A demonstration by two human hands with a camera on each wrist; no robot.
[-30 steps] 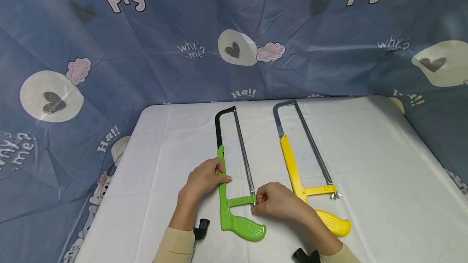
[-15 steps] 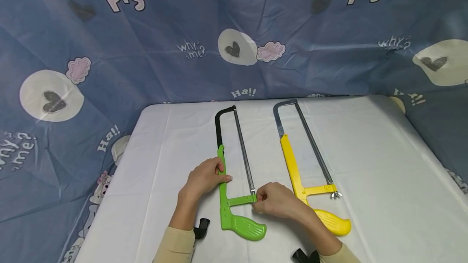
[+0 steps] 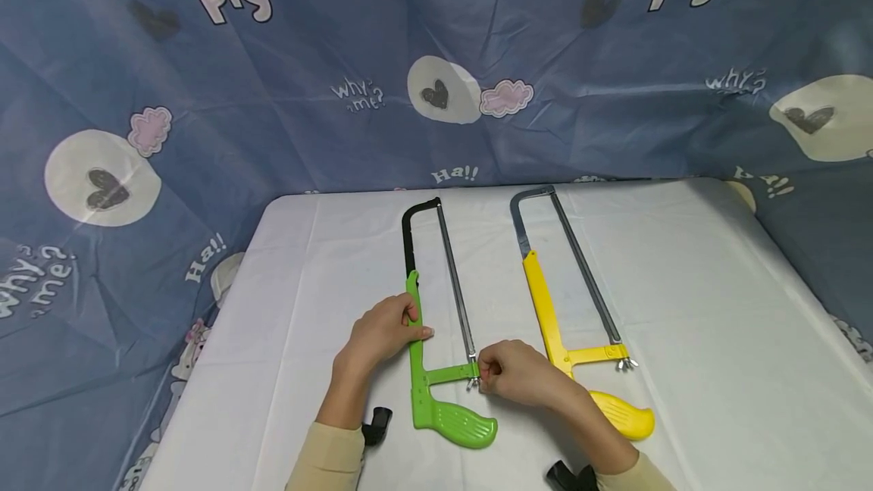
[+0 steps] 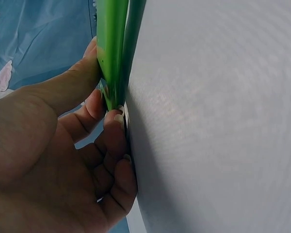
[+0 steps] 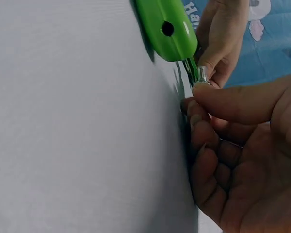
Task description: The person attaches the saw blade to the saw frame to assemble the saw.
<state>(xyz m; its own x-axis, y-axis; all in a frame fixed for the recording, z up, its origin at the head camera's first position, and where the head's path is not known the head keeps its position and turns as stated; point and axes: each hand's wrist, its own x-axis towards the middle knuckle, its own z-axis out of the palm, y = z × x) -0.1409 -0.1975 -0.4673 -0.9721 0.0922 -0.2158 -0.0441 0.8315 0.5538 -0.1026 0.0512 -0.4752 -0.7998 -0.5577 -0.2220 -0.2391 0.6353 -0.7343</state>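
A green hacksaw (image 3: 417, 385) with a black front bow lies on the white-covered table, its blade (image 3: 455, 279) on the right side. My left hand (image 3: 382, 332) grips the green frame bar between thumb and fingers; the left wrist view shows the bar (image 4: 111, 53) in that pinch. At the blade's near end is a silver wing nut (image 3: 472, 383). My right hand (image 3: 514, 373) is there with curled fingers, and in the right wrist view its thumb and index finger pinch the wing nut (image 5: 202, 75). The hacksaw's handle (image 3: 464, 425) points toward me, untouched.
A yellow hacksaw (image 3: 542, 301) lies to the right, its handle partly behind my right forearm. Black wrist mounts (image 3: 377, 426) sit at both sleeves. A blue printed cloth (image 3: 307, 97) hangs behind the white table (image 3: 716, 301).
The right fingers have shifted slightly at the wing nut, which now shows left of them in the head view. The left hand and both hacksaws stay in place.
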